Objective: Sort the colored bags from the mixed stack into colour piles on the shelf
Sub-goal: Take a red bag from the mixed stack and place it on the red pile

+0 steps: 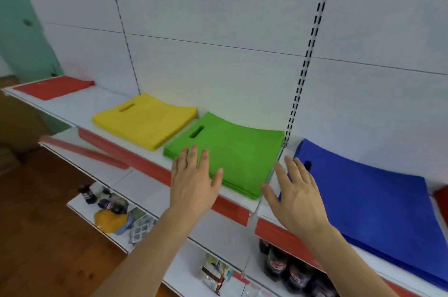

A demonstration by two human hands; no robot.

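Along the white shelf (80, 107) lie four colour piles of flat bags: red (52, 87) at the far left, yellow (145, 120), green (237, 158) and blue (373, 202) on the right. My left hand (194, 185) is spread flat with straight fingers over the near left corner of the green pile. My right hand (298, 197) is open too, fingers straight, in the gap between the green and blue piles and over the blue pile's left edge. Neither hand holds a bag.
A red item (442, 202) shows at the right frame edge. The shelf's front edge carries a red strip (150, 166). Lower shelves hold small packets (213, 275), dark bottles (291, 270) and a yellow object (109, 220). Wooden floor (48, 236) lies at the lower left.
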